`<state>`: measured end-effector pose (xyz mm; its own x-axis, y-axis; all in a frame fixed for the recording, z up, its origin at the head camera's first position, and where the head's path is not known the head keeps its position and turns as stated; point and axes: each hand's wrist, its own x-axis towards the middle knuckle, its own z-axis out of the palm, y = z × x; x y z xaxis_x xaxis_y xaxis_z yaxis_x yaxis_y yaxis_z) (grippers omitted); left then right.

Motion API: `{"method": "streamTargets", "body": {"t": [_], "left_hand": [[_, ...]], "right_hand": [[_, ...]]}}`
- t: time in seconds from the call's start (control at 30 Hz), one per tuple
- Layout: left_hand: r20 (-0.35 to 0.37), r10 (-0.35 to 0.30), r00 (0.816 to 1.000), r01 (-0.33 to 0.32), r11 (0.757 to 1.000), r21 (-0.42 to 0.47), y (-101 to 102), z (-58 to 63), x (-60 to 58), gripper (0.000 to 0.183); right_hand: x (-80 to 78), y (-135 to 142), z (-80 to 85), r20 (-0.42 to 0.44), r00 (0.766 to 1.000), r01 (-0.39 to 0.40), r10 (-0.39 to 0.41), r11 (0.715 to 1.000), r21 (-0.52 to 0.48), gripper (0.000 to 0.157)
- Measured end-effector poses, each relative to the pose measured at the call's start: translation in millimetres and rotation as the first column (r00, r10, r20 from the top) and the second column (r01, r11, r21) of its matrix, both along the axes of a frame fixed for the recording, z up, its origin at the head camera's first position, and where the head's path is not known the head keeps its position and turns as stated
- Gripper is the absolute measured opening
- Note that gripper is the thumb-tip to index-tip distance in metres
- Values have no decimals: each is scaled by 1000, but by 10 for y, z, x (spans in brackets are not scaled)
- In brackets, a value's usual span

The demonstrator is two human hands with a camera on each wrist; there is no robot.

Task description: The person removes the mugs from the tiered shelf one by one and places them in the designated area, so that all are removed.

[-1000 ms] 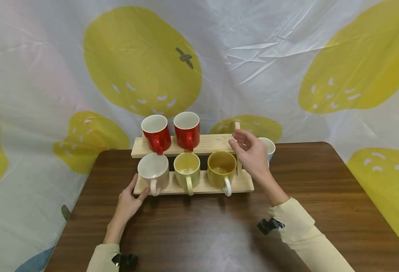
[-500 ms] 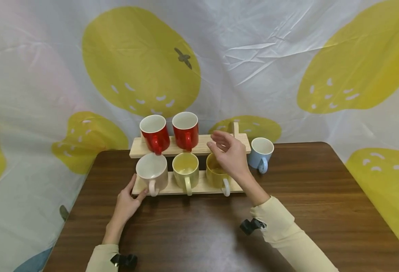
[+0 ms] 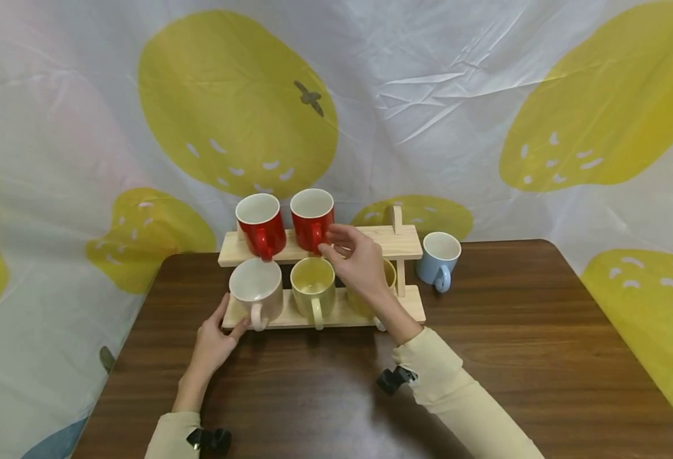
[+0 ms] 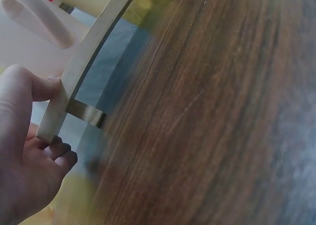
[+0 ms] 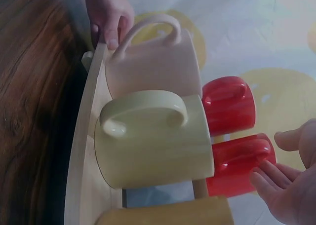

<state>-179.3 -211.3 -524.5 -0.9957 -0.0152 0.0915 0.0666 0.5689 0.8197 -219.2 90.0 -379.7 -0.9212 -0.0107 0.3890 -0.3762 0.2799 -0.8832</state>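
Observation:
My left hand (image 3: 213, 344) grips the left end of a two-tier wooden mug rack (image 3: 413, 309); its thumb lies on top and its fingers go under the board (image 4: 74, 74). Beside it stands a pale pink mug (image 3: 256, 296). My right hand (image 3: 359, 261) is at the right-hand red mug (image 3: 308, 223) on the upper shelf, thumb and fingers apart near its handle; I cannot tell whether they touch it. Another red mug (image 3: 264, 233) stands to the left. On the lower shelf, a light yellow mug (image 3: 315, 293) sits left of a mustard mug (image 3: 390, 275), partly hidden by my hand.
A light blue mug (image 3: 440, 261) stands on the dark wooden table (image 3: 520, 306), right of the rack. A small wooden upright (image 3: 398, 220) rises at the upper shelf's right end. A fruit-patterned cloth (image 3: 440, 127) hangs behind the table.
My right hand has moved left from beside the blue mug, across the upper shelf, to the right-hand red mug. The blue mug has come into full view. My left hand keeps its hold.

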Motion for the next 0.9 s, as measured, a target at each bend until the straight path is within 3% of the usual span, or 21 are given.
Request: {"method": "streamTargets", "body": {"t": [0.37,0.9], "left_hand": [[10,-1,1000,1,1000,8,12,10,-16,83],[9,12,1000,-12,1000,3,15,16,3,83]], "right_hand": [[-46,-141,-26,55,998,10,-10,1000,9,33],[-63,-227,7,-21,991,137,-135,972,192,17]]}}
